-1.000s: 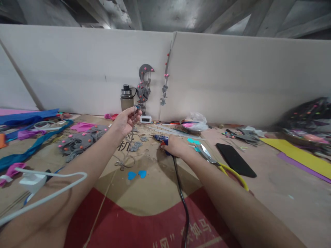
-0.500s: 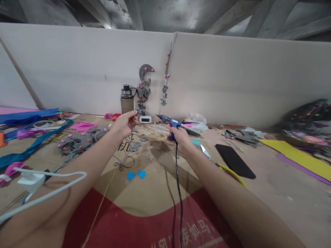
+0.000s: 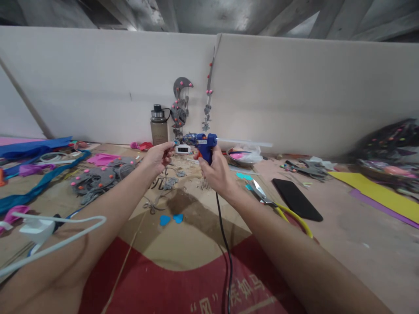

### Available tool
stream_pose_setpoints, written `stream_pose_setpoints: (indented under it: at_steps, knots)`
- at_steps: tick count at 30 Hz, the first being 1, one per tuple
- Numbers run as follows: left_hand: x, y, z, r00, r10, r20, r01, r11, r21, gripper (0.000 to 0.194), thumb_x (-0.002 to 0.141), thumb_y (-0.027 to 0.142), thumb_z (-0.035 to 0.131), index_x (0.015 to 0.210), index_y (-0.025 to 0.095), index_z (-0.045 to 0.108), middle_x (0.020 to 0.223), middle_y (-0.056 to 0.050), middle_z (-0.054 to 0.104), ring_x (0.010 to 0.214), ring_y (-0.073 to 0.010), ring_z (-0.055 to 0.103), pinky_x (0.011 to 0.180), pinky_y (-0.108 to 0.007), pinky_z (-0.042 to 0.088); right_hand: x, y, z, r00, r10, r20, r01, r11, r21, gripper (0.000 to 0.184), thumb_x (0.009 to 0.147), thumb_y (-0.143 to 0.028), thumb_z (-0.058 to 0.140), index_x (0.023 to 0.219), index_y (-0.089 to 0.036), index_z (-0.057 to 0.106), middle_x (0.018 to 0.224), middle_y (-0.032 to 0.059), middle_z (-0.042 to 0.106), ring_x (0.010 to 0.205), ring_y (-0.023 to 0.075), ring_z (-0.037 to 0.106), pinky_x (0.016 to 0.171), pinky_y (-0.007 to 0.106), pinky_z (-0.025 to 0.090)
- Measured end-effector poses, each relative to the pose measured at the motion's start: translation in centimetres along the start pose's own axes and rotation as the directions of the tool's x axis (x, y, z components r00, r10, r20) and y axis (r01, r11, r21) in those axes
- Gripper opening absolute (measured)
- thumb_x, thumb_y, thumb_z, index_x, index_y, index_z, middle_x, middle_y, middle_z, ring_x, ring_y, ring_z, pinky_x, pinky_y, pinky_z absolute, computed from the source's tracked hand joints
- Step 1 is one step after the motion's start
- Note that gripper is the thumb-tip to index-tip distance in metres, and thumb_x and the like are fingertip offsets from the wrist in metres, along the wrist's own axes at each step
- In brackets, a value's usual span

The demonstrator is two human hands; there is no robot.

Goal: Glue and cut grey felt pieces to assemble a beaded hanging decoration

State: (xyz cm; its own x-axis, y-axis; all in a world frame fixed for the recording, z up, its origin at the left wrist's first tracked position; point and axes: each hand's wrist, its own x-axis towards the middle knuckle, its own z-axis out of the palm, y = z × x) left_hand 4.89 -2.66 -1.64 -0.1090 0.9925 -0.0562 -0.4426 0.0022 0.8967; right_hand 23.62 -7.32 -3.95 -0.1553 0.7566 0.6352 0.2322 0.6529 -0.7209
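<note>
My right hand (image 3: 218,172) is wrapped round a blue hot glue gun (image 3: 207,144). A translucent glue stick (image 3: 244,142) juts from its back, and a black cord (image 3: 223,233) runs down from its handle. The gun's nozzle points left at the fingertips of my left hand (image 3: 159,158), which pinch a small blue piece (image 3: 176,142). Below those fingers hangs a thin grey cord (image 3: 165,174) with grey felt shapes (image 3: 170,183) along it. Two blue hearts (image 3: 178,218) lie flat on the cardboard nearer to me.
Scissors with yellow handles (image 3: 281,209) and a black phone (image 3: 297,199) lie right of my right arm. A bottle (image 3: 159,131) and a small white digital clock (image 3: 183,149) stand at the back. Grey felt with pompoms (image 3: 98,181) lies left. A white cable (image 3: 75,237) crosses over my left forearm.
The glue gun has swung up and left, its nozzle now close to my left fingertips, and its glue stick shows behind it. My left hand has stayed nearly still.
</note>
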Motion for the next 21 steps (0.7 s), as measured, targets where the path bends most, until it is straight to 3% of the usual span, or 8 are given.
stream_pose_setpoints:
  at_steps: [3, 6, 21]
  knots:
    - [0.01, -0.08, 0.01, 1.0, -0.001, 0.003, 0.001, 1.0, 0.021, 0.007, 0.071, 0.012, 0.063, 0.068, 0.009, 0.057, 0.056, 0.001, 0.053, 0.038, -0.0013, 0.04, 0.029, -0.01, 0.023, 0.03, 0.03, 0.18, 0.997, -0.069, -0.019, 0.066, 0.989, -0.131, 0.022, 0.081, -0.021, 0.045, 0.102, -0.019, 0.046, 0.092, 0.0072, 0.062, 0.08, 0.0189, 0.058, 0.077, 0.036, 0.047]
    - [-0.04, -0.1, 0.06, 1.0, 0.009, 0.017, -0.009, 0.999, 0.033, 0.008, 0.069, 0.012, 0.064, 0.068, 0.009, 0.056, 0.056, 0.001, 0.052, 0.038, -0.0013, 0.04, 0.029, -0.01, 0.022, -0.01, -0.01, 0.35, 0.996, -0.08, -0.025, 0.073, 0.977, -0.202, 0.027, 0.08, -0.019, 0.046, 0.106, -0.02, 0.045, 0.092, 0.007, 0.061, 0.08, 0.0193, 0.058, 0.078, 0.036, 0.045]
    - [-0.48, -0.68, 0.35, 0.986, 0.159, 0.056, -0.166, 0.977, 0.131, 0.012, 0.06, 0.013, 0.068, 0.062, 0.008, 0.058, 0.056, 0.0, 0.053, 0.04, -0.0005, 0.038, 0.032, -0.01, 0.019, -0.43, -0.43, 0.34, 0.999, -0.028, 0.017, 0.032, 0.951, -0.307, 0.033, 0.083, -0.024, 0.045, 0.115, -0.019, 0.042, 0.095, 0.0097, 0.059, 0.082, 0.0224, 0.055, 0.077, 0.037, 0.042]
